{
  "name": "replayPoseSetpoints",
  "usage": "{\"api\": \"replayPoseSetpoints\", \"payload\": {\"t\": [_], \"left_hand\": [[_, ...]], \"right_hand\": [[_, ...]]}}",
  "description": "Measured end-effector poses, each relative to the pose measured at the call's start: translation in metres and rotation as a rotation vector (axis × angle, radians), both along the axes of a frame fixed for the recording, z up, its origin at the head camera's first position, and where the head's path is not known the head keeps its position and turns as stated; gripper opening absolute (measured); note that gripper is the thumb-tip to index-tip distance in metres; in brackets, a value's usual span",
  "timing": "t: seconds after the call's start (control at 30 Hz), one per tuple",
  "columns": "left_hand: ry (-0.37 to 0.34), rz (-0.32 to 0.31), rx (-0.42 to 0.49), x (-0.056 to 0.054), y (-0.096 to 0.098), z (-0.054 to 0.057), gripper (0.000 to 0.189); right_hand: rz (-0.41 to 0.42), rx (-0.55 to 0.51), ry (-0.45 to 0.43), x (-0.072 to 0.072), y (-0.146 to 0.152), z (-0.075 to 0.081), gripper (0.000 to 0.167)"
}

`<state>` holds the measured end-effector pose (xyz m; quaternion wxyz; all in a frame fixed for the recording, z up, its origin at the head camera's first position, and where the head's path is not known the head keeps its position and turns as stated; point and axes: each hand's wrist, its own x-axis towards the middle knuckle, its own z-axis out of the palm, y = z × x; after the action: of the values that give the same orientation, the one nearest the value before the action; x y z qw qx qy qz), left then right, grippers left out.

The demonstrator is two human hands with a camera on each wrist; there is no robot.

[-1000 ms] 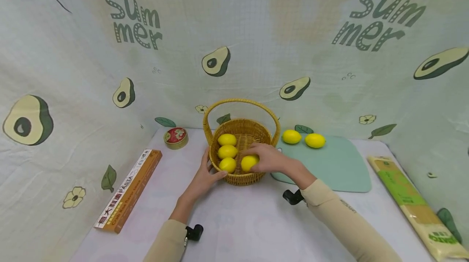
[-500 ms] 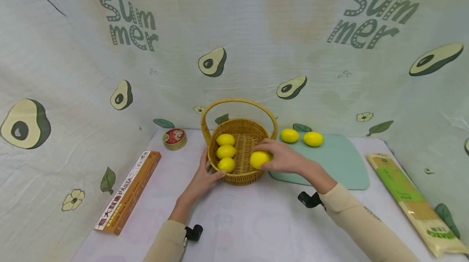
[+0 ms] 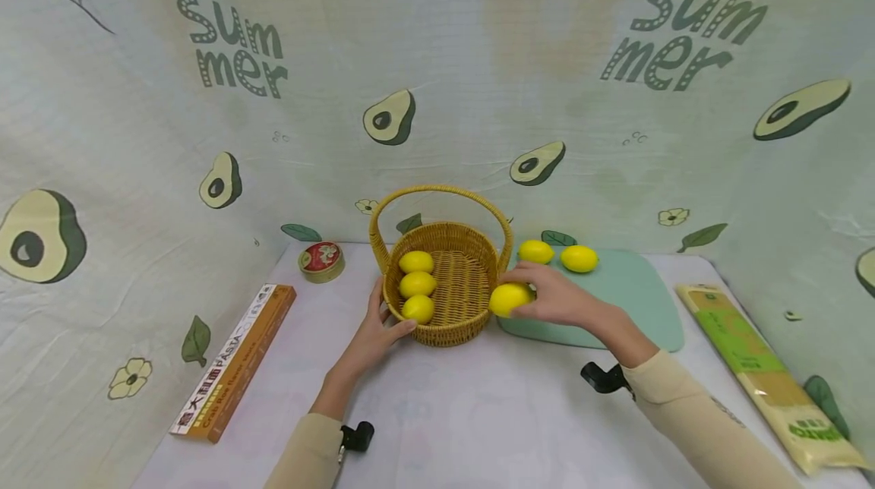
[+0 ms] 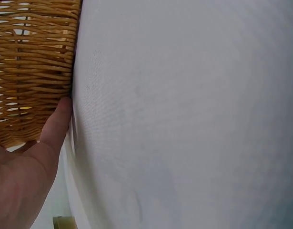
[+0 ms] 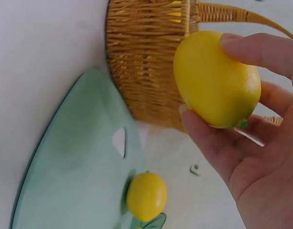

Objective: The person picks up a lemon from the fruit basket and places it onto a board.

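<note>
My right hand [image 3: 554,295] pinches a yellow lemon [image 3: 510,299] between thumb and fingertips, just off the right side of the wicker basket [image 3: 454,335]. Up close in the right wrist view, the held lemon [image 5: 215,81] shows a small green tip and overlaps the basket rim. My left hand [image 3: 372,333] holds the basket's left front side, thumb at the rim and fingers along the outer wall. In the left wrist view, a finger [image 4: 58,126] lies against the weave near the base. Inside the basket, three lemons [image 3: 417,285] line the left side.
Two lemons [image 3: 579,259] lie at the back of a pale green board [image 3: 629,307], right of the basket. A red-topped round tin [image 3: 321,262] and a pasta box [image 3: 235,364] are on the left. A noodle packet [image 3: 766,371] lies far right; a printed cloth hangs behind.
My right hand has lifted a lemon out of the basket and carried it right, past the rim. My left hand stays at the basket. The head view has shifted slightly.
</note>
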<state>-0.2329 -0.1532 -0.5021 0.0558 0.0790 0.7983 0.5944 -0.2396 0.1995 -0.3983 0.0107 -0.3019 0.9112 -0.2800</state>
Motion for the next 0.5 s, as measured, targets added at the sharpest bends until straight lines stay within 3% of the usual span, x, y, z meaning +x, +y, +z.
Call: {"api": "replayPoseSetpoints", "payload": {"t": [0.5], "left_hand": [[-0.014, 0.004, -0.002, 0.000, 0.000, 0.000, 0.110]], "right_hand": [[-0.134, 0.028, -0.051, -0.011, 0.037, -0.031, 0.045]]}}
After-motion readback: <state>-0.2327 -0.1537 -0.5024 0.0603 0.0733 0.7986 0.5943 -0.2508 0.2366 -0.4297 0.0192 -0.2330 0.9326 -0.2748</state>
